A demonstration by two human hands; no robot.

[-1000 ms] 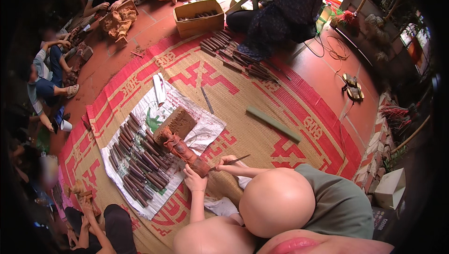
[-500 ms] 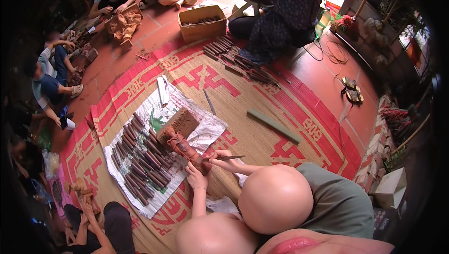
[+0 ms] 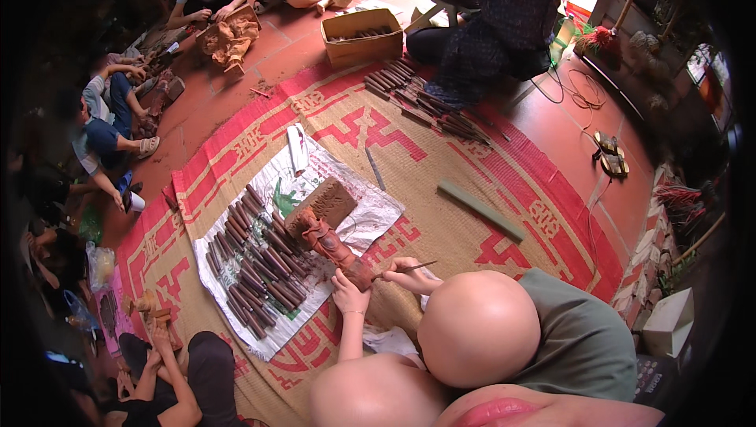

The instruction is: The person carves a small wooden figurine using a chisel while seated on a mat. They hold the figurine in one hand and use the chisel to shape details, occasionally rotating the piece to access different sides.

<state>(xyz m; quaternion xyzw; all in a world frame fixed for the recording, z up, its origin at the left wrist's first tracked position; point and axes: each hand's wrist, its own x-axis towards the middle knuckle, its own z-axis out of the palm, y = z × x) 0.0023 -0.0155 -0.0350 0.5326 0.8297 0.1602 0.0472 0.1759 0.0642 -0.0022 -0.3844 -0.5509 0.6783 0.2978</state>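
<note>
Your left hand (image 3: 349,295) is clamped around the lower end of a reddish-brown carved wooden figure (image 3: 331,242); the figure is long and narrow, lying slantwise on the woven mat (image 3: 441,191), its far end resting against a flat wooden block (image 3: 327,203); your right hand (image 3: 409,277) has its grip closed on a thin chisel (image 3: 413,267), the tip meeting the carving near your left fingers; both forearms come in low, wrists bent toward each other; just to your left a white sheet (image 3: 358,214) carries rows of dark-handled carving tools (image 3: 256,266); a green bar (image 3: 480,210) lies well apart to the right; other people sit round the mat's edge.
</note>
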